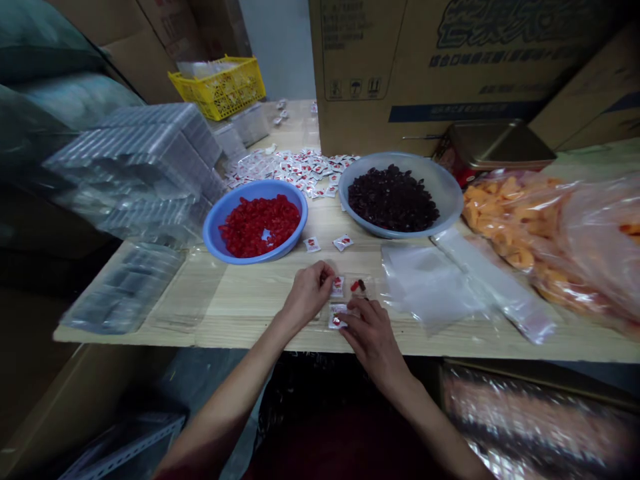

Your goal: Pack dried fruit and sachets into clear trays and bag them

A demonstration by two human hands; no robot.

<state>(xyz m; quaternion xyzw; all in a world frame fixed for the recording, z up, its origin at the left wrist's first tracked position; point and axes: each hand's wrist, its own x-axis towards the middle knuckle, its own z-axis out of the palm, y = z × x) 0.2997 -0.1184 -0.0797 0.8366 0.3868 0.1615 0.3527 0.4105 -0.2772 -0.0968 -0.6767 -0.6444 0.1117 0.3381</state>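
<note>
My left hand (311,292) is closed in a pinch beside a small white packet with a red print (338,287); whatever lies between the fingertips is hidden. Lower down, my right hand (373,337) has its thumb and forefinger closed on the edge of a second printed packet (336,316). Both packets lie at a small clear plastic tray (370,288), partly covered by my hands. In its upper right part sit a red piece (355,285) and a dark piece (362,285). Two loose packets lie beyond my hands, one of them a white sachet (343,243).
A blue bowl of red pieces (213,230) stands at left, a pale bowl of dark pieces (453,200) at right. Behind them is a packet pile (305,170). Stacked clear trays (150,153), plastic bags (430,283), a bag of orange pieces (520,227) and a carton (360,120) surround these.
</note>
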